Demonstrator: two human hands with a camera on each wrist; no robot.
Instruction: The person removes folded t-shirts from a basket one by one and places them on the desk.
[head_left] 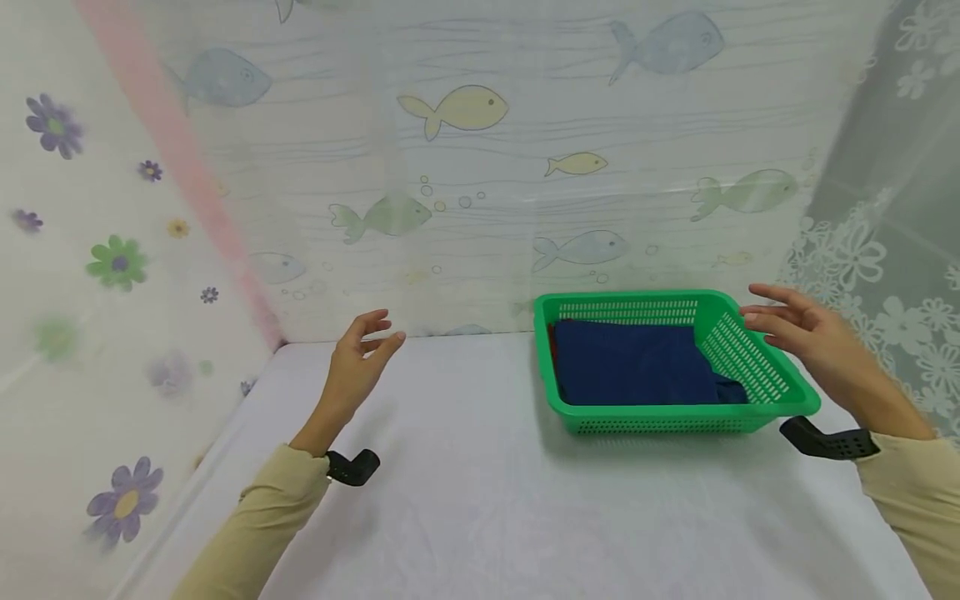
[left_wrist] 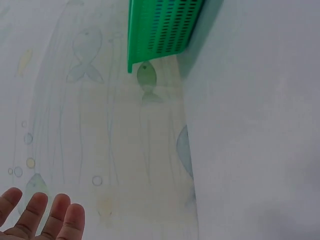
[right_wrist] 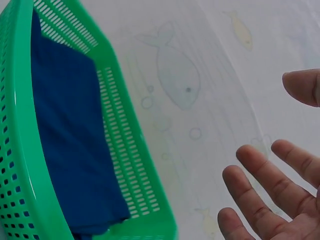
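Note:
A green plastic basket (head_left: pixel 675 411) with slotted walls stands on the right part of the table. Folded dark blue cloth (head_left: pixel 633 362) lies inside it, with a thin reddish edge of something showing at its left side. My right hand (head_left: pixel 813 337) hovers at the basket's right rim, fingers relaxed and holding nothing. In the right wrist view its fingers (right_wrist: pixel 265 200) are spread beside the basket. Over the left part of the table my left hand (head_left: pixel 356 358) is raised, fingers loosely bent with nothing in them, well apart from the basket.
A white cloth covers the table (head_left: pixel 450 500). Behind it hangs a curtain (head_left: pixel 465 250) printed with fish, and at the left a flowered one (head_left: pixel 112 350). Sheer flowered fabric (head_left: pixel 900 292) hangs at the right. Each wrist carries a black camera mount (head_left: pixel 352 468).

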